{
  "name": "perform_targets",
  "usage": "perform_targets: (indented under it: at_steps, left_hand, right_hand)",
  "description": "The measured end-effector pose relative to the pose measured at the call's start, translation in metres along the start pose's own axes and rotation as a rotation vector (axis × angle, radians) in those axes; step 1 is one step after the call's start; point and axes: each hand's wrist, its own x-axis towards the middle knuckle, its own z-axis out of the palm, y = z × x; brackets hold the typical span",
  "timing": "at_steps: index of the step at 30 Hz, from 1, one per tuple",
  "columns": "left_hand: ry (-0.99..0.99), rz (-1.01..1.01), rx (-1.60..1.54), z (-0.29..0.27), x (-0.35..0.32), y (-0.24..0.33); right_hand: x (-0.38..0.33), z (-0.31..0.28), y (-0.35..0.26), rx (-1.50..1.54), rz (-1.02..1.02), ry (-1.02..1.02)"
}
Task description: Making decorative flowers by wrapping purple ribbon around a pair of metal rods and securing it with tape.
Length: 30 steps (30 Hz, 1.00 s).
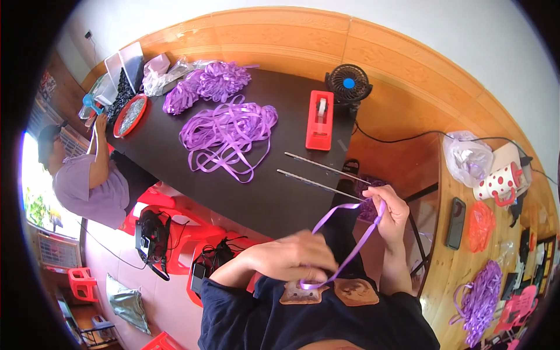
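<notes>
A narrow purple ribbon (364,238) hangs in a loop between my two hands, in front of my dark shirt. My right hand (389,211) pinches it between thumb and fingers near the table's right edge. My left hand (296,255) is curled over the ribbon's lower part, close to my chest; its fingertips are partly hidden and slightly blurred. Just beyond my hands, two thin metal rods (315,163) jut side by side over the dark table (239,201). A loose heap of the same purple ribbon (230,135) lies farther off on the table.
A red tape dispenser (319,121) and a black fan (348,83) stand at the back right. Bundled ribbon (219,81) and a red tray (130,116) sit farther left, near a seated person (96,181). On the right, a wooden table (434,280) holds a phone (455,223) and a dotted cup (497,183).
</notes>
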Motion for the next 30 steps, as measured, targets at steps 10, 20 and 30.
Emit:
perform_targets:
  at_steps: [10, 20, 30]
  left_hand:
    - [0.484, -0.333, -0.256, 0.047, 0.065, -0.038]
    - [0.821, -0.525, -0.935, 0.118, 0.091, -0.116]
    - [1.228, -0.371, -0.647, 0.111, 0.089, -0.182]
  right_hand:
    - [0.006, -0.008, -0.055, -0.810, -0.361, -0.107]
    - [0.000, -0.051, 0.031, -0.909, -0.227, -0.079]
    - [0.049, -0.028, 0.097, -0.840, -0.383, -0.106]
